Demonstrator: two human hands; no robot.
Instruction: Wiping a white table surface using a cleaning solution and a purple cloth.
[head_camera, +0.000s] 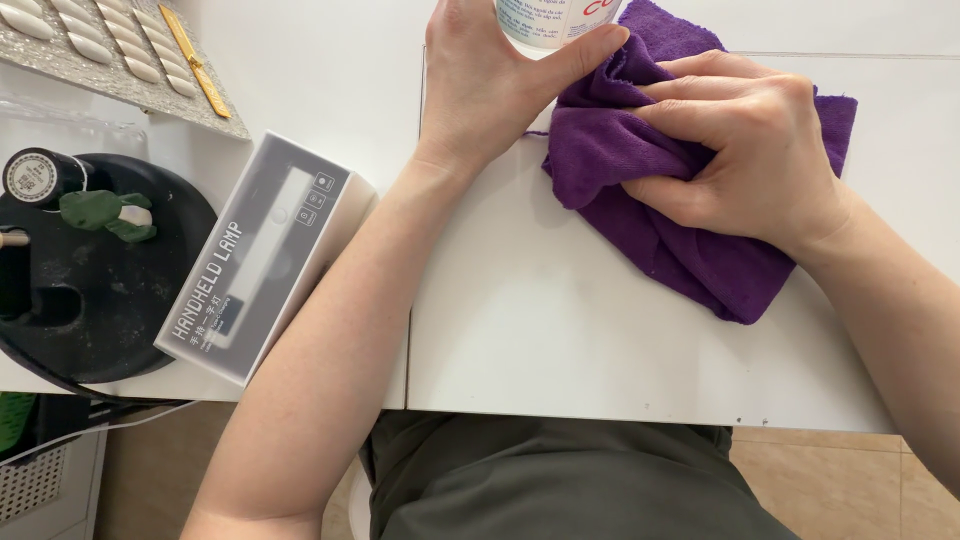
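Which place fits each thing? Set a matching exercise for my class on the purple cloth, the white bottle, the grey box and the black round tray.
1 purple terry cloth
2 white plastic bottle
3 grey rectangular box
4 black round tray

a far left of the white table
b bunched in the right hand
c beside the left forearm
d gripped by the left hand

Pairs: 1-b, 2-d, 3-c, 4-a

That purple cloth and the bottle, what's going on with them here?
A person sits at a white table. Their left hand grips a white bottle at the table's far edge, while the right hand bunches up a purple cloth lying beside it. Off to the left sit a grey boxed handheld lamp and a round black tray.
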